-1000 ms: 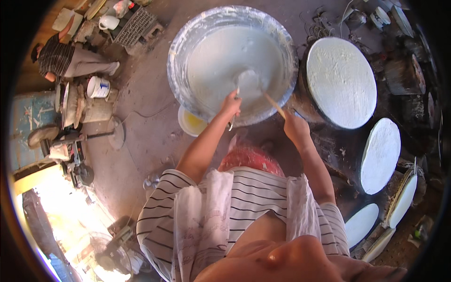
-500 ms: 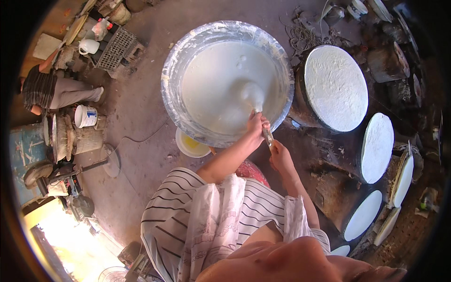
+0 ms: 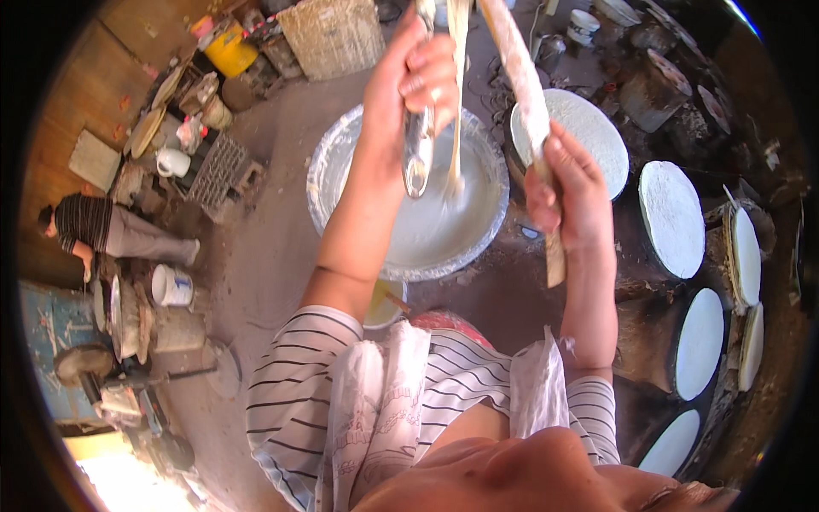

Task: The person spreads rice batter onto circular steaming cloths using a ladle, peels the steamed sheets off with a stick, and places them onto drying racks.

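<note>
My left hand (image 3: 414, 81) is closed around a metal handle (image 3: 417, 171) with a hollow, rounded lower end; its top runs out of view. My right hand (image 3: 567, 183) grips a pale wooden stick (image 3: 522, 77), smeared with white along its length, its upper end also beyond the picture's edge. Both hands are raised high over a wide grey basin (image 3: 322, 183) that holds a white, batter-like liquid (image 3: 431, 239). Between the hands a thick, creamy strand (image 3: 458, 128) hangs down toward the liquid. What it hangs from is cut off at the top.
Round drums with white-coated tops (image 3: 670, 218) line the right side. A pale bowl with yellow liquid (image 3: 382, 305) sits by the basin's near edge. Far left, another person (image 3: 111, 230) bends near a white bucket (image 3: 172, 286). A black crate (image 3: 217, 175) stands beyond.
Both hands have risen from the basin to the top of the view and moved apart. Before, both held one handle dipping into the liquid; now each holds its own, with a strand hanging between.
</note>
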Demonstrator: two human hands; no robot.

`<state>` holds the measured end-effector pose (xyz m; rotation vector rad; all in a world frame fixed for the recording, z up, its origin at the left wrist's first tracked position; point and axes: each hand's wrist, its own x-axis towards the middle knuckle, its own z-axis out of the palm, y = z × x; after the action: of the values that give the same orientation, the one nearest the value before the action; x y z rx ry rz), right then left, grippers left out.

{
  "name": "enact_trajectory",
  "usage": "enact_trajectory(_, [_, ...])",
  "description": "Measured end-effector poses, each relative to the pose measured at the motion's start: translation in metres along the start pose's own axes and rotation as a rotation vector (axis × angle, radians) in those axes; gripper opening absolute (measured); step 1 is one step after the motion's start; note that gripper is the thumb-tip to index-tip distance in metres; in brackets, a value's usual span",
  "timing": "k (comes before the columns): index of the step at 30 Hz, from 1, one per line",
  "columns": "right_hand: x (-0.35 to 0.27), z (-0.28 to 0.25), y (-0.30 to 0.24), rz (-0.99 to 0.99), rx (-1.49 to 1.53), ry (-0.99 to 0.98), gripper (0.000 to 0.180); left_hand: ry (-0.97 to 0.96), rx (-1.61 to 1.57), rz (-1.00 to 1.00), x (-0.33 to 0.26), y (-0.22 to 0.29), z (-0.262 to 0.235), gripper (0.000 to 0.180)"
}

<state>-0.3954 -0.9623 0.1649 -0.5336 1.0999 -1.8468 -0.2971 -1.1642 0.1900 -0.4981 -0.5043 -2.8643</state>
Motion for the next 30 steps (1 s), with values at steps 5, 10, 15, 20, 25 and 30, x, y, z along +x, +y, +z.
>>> enact_trajectory(5, [0.004, 0.017, 0.0, -0.189, -0.049, -0.079, 0.039, -0.232, -0.28, -0.035, 0.007, 0.033, 0.037, 0.036])
enact_trajectory(10, [-0.026, -0.032, 0.102, 0.184, 0.029, 0.181, 0.035, 0.507, -0.252, -0.148, -0.068, 0.003, -0.065, 0.035])
enact_trajectory(15, [-0.161, -0.074, 0.106, 0.018, 0.121, 0.377, 0.037, 0.443, 0.109, -0.419, -0.098, -0.062, -0.043, 0.038])
enact_trajectory(20, [-0.254, -0.074, 0.131, -0.26, 0.153, 0.782, 0.038, 0.421, -0.389, -0.93, -0.011, -0.206, -0.001, 0.022])
enact_trajectory(25, [-0.415, 0.014, 0.133, -0.615, 0.079, 1.28, 0.041, 0.099, -0.584, -1.312, -0.06, -0.335, 0.081, 0.027])
enact_trajectory(30, [-0.584, 0.038, 0.131, -0.814, -0.513, 2.049, 0.047, -0.187, -0.745, -1.862, -0.186, -0.504, 0.241, 0.018])
